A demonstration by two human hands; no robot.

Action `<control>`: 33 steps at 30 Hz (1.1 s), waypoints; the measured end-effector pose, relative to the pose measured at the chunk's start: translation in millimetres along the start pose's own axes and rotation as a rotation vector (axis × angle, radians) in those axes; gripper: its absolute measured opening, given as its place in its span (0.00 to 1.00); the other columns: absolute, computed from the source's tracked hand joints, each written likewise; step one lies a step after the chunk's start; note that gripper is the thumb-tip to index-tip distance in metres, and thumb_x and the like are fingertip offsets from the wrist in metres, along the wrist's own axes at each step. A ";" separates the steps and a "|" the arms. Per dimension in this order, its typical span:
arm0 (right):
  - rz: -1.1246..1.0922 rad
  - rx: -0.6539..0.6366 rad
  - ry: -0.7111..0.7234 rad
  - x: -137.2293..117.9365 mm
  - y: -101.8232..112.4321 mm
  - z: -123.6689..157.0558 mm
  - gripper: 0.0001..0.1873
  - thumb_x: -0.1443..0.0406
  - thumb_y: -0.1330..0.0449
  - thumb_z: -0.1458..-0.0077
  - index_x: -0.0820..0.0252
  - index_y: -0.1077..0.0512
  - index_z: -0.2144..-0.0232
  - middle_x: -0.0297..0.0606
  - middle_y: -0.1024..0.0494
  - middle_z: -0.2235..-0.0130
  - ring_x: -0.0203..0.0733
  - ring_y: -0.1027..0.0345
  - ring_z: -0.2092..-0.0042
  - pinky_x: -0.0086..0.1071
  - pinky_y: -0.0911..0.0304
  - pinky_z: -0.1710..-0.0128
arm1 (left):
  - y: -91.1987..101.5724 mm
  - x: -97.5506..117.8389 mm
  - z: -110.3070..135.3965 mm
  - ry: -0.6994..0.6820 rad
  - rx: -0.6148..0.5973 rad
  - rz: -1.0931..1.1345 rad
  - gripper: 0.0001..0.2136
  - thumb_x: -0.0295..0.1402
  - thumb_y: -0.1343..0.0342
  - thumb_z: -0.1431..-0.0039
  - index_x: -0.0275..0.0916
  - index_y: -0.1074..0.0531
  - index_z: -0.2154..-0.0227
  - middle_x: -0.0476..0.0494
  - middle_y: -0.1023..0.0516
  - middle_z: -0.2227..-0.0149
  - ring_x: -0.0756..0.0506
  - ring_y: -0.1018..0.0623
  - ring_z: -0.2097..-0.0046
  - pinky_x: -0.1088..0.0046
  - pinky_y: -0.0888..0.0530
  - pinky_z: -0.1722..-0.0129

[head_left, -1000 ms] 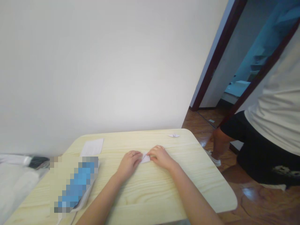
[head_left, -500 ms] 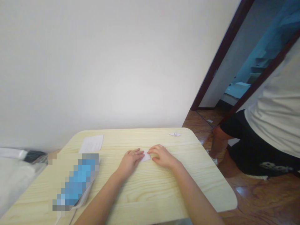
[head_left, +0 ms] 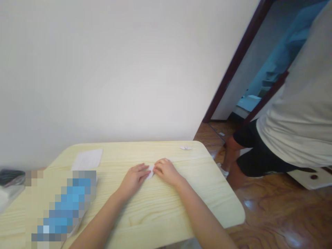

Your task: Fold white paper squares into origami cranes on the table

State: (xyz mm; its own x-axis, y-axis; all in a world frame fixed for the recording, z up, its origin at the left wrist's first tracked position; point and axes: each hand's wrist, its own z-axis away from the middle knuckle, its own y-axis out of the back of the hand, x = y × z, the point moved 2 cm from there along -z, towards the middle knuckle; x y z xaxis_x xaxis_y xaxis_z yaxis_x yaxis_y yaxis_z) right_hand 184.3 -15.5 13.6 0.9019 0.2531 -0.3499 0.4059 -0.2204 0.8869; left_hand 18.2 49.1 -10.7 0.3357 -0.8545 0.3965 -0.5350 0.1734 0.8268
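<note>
A small folded piece of white paper (head_left: 150, 172) lies on the pale pine table (head_left: 155, 211), mostly hidden between my hands. The fingertips of my left hand (head_left: 133, 180) press its left side. My right hand (head_left: 166, 172) pinches it from the right, and the two hands nearly touch. Near the table's far edge sits a tiny white paper crane (head_left: 185, 147), well away from both hands. A flat white paper sheet (head_left: 86, 159) lies at the far left, beyond my left hand.
A pixelated blue-and-white object (head_left: 67, 204) lies at the table's left, near my left forearm. A person in a pale shirt and black shorts (head_left: 293, 121) stands beyond the right edge, on a wooden floor, by a dark-framed doorway (head_left: 233, 69).
My hands have closed in on the paper, leaving less of it showing. The whole scene has shifted left in the picture, and the standing person has moved closer to the table's right side.
</note>
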 end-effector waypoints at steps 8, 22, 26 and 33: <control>0.050 0.039 -0.140 -3.3 -9.6 -3.3 0.09 0.61 0.45 0.47 0.60 0.30 0.71 0.37 0.28 0.66 0.38 0.39 0.60 0.32 0.47 0.58 | -2.6 -3.2 -0.6 -0.007 0.038 0.080 0.12 0.36 0.52 0.44 0.46 0.26 0.62 0.46 0.24 0.58 0.43 0.28 0.52 0.59 0.31 0.52; 0.036 0.064 -0.211 -5.7 -10.6 -5.6 0.05 0.65 0.42 0.51 0.60 0.31 0.75 0.37 0.30 0.68 0.39 0.40 0.61 0.32 0.46 0.59 | -0.3 5.3 -0.2 0.111 0.015 0.089 0.12 0.39 0.51 0.45 0.45 0.25 0.64 0.46 0.24 0.57 0.42 0.29 0.51 0.59 0.32 0.52; 0.033 0.069 -0.200 -5.3 -11.0 -3.8 0.05 0.64 0.43 0.51 0.61 0.31 0.75 0.37 0.31 0.67 0.39 0.41 0.60 0.32 0.46 0.59 | -4.7 3.5 0.7 0.173 0.026 0.123 0.12 0.38 0.50 0.46 0.43 0.25 0.64 0.45 0.24 0.58 0.42 0.29 0.51 0.59 0.32 0.51; 0.021 0.059 -0.204 -5.2 -10.3 -3.5 0.06 0.64 0.43 0.50 0.60 0.31 0.75 0.38 0.32 0.67 0.40 0.41 0.60 0.33 0.46 0.58 | -6.6 2.6 0.2 0.217 0.059 0.171 0.11 0.39 0.49 0.47 0.43 0.24 0.65 0.45 0.24 0.58 0.42 0.29 0.52 0.59 0.32 0.51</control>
State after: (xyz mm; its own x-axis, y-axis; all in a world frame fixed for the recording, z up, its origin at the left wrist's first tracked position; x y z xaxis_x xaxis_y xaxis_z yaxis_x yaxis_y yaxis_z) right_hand 174.9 -11.2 7.4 0.9189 0.0529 -0.3910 0.3895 -0.2801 0.8774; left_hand 22.4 45.6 -15.2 0.3914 -0.6896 0.6093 -0.6403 0.2714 0.7185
